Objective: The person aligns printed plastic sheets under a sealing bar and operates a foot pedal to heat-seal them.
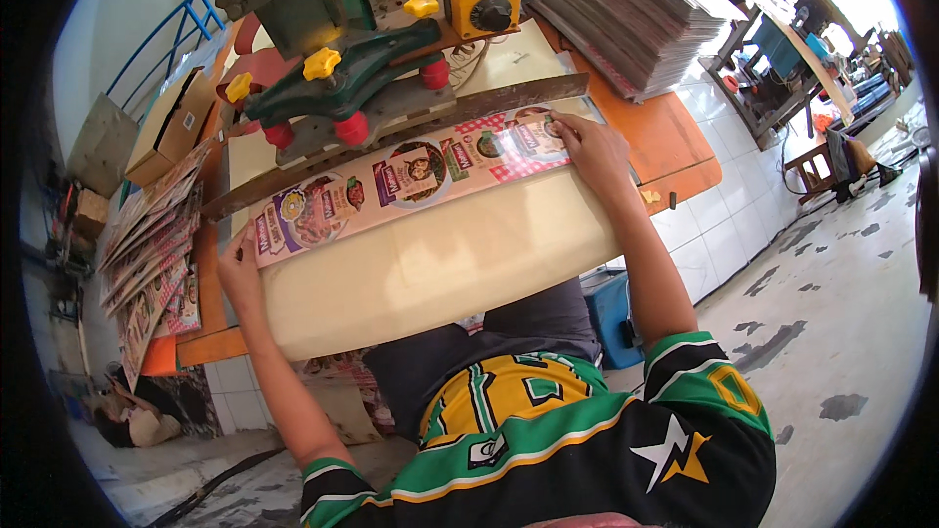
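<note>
A long printed strip (367, 190) with food pictures and pink checked patches lies across a cream sheet (430, 259) on the machine bed. My left hand (241, 274) is closed on the strip's left end, fingers at its edge. At the other end my right hand (593, 154) pinches the strip's upper right corner. The strip's far edge runs along a metal bar (411, 132) of the machine. Above that bar stands a dark green clamp frame (342, 78) with yellow knobs (322, 64) and red feet (351, 130).
A loose pile of printed strips (156, 254) leans at the left beside a cardboard box (171, 127). At the back right rises a tall stack of flat sheets (616, 20). A yellow control box (481, 0) with a black dial sits behind the clamp. The orange tabletop (670, 147) ends at the right.
</note>
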A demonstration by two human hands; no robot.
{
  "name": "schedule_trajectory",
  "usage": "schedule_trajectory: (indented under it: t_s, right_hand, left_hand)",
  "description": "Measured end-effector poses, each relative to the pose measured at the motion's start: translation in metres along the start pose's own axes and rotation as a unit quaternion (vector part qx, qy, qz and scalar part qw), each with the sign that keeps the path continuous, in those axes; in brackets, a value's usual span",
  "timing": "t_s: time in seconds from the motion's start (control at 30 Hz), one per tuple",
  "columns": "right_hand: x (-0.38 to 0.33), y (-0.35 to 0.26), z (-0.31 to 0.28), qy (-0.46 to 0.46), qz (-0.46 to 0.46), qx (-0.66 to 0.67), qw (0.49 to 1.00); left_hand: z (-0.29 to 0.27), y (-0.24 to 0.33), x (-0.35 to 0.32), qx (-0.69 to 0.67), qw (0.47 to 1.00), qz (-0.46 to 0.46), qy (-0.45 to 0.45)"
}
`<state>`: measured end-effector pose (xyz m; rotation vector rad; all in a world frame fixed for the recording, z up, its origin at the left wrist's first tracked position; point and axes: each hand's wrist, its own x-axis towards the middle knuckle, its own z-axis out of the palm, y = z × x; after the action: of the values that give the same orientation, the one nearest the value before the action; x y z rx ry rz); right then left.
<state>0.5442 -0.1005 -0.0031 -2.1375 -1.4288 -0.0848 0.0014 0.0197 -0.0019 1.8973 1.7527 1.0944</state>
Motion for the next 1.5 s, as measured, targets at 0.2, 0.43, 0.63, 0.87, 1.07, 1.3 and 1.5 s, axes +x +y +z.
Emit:
schedule_trajectory:
  t_s: [0.2,0.43,0.63,0.87,1.07,1.3,1.5]
  right_hand:
    - [0.000,-0.005,-0.004,-0.002,0.013,0.002,1.000]
    - [0.001,-0.003,-0.003,0.001,0.014,0.013,1.000]
    - [0.002,-0.004,0.001,0.002,0.023,0.034,0.999]
    - [0.000,-0.009,-0.009,-0.030,0.024,0.017,0.999]
    - [0.003,-0.004,-0.002,-0.022,0.014,0.020,0.999]
    - [0.002,-0.004,-0.003,-0.024,0.014,0.004,1.000]
    - [0.000,-0.004,-0.007,-0.025,0.020,0.017,0.999]
  left_hand:
    - [-0.002,0.008,-0.002,0.012,1.000,-0.013,-0.002]
    - [-0.001,0.010,0.000,-0.014,1.000,-0.012,0.003]
    - [-0.002,0.018,-0.004,-0.023,0.999,-0.023,0.012]
    - [-0.001,0.009,0.001,-0.017,0.999,0.006,0.026]
    - [-0.001,0.000,0.001,-0.015,0.999,-0.021,0.028]
    - [-0.003,0.006,0.002,0.003,0.999,-0.044,0.017]
    - [0.000,0.008,0.004,0.049,0.998,-0.026,0.024]
